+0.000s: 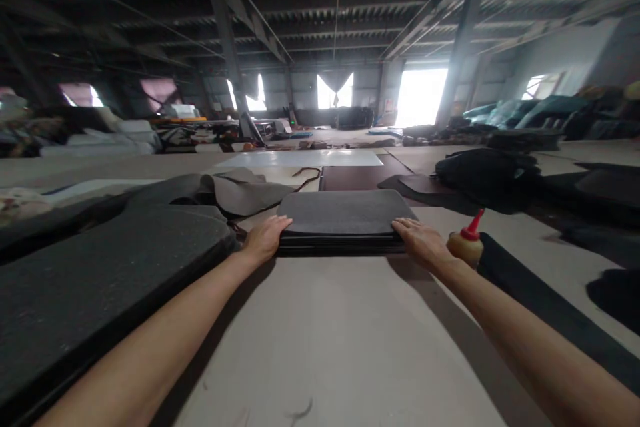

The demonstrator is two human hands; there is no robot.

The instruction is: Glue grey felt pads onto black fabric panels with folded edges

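A stack of dark grey sheets [345, 212] with rounded far corners lies straight ahead on the pale table [345, 333]. The layered black edges of the stack face me. At its left near corner is my left hand [266, 237], fingertips resting over the top sheet. My right hand [421, 240] grips the opposite near corner in the same way, fingers on top. Both thumbs are hidden. Just beyond my right wrist stands a bottle [466, 248] of yellow-brown content with a red pointed nozzle.
A thick pile of large dark pieces [115, 280] fills the left side. Loose grey material [250, 192] lies behind it. On the right are a black bundle [485, 172] and a long dark strip [550, 307]. A translucent sheet [300, 159] lies farther back.
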